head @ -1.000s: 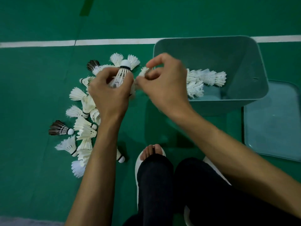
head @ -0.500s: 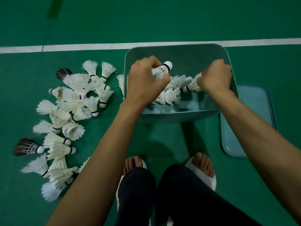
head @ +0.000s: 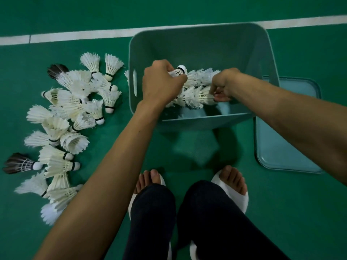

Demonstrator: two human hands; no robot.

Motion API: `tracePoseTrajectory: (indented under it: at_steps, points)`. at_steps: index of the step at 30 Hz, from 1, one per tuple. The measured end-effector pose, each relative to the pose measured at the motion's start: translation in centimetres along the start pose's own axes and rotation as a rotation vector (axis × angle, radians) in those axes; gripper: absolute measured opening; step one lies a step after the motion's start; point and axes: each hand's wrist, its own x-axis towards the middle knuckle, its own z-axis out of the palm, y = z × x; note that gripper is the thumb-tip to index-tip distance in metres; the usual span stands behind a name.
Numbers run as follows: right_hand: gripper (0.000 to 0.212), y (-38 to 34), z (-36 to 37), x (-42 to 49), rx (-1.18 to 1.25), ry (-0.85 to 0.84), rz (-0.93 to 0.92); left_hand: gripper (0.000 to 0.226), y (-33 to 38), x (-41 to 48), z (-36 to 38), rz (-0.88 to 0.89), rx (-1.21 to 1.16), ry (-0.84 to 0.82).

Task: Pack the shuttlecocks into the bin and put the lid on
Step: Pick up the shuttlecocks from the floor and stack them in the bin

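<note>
Here, a grey-green plastic bin (head: 206, 45) stands open on the green court floor (head: 285, 212), and a cluster of white feather shuttlecocks (head: 201, 76) lies on its bottom, packed in loose rows toward the near side. Both hands are down inside it. The left hand (head: 161, 83) is curled round one shuttlecock (head: 179, 71) whose white cork tip pokes out past the knuckles, just above the cluster. The right hand (head: 223, 84) pinches the narrow end of another shuttlecock (head: 201, 94) lying on its side at the near edge of the cluster; its cork is hidden under the fingers, so the grip looks like a fingertip pinch rather than a full wrap.

The bin's flat lid (head: 285, 139) lies on the floor just beside the bin, at its right, under the right forearm.

A loose pile of unpacked shuttlecocks (head: 75, 109) is spread on the floor left of the bin, well apart from both hands. Most are white; two dark-feathered ones (head: 18, 163) lie at its edges. A white court line (head: 75, 35) runs behind the bin. White slippers (head: 242, 202) show near the bottom.
</note>
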Motion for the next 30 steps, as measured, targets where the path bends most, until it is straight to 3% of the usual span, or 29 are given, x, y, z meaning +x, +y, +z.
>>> tracePoseTrajectory:
  at_steps: [7,12,15,19,24,27,30]
  points:
    - [0.014,0.4,0.7,0.3,0.085,-0.024,0.009,0.032,0.5,0.4,-0.4,-0.166,-0.307,-0.079]
    - [0.022,0.7,-1.5,-2.4,0.18,0.163,-0.207,0.026,1.8,0.0,-1.1,-0.318,-0.569,-0.186]
    - [0.023,0.9,-2.0,-5.3,0.312,-0.024,-0.254,0.033,2.7,-0.6,-1.0,-0.38,-0.647,-0.235]
    - [0.04,0.7,-2.5,-8.0,0.109,-0.325,-0.136,0.024,3.4,-1.1,-0.1,-0.425,-0.764,-0.216]
    - [0.039,0.2,-1.6,-7.6,0.027,-0.246,-0.289,0.02,3.0,-1.1,0.7,-0.424,-0.789,-0.186]
    - [0.045,0.0,-1.8,-6.8,0.014,-0.327,-0.4,0.019,3.0,-1.2,0.7,-0.434,-0.818,-0.215]
    - [0.028,0.2,-2.0,-6.4,-0.024,-0.37,-0.471,0.026,2.9,-1.1,0.6,-0.498,-0.866,-0.229]
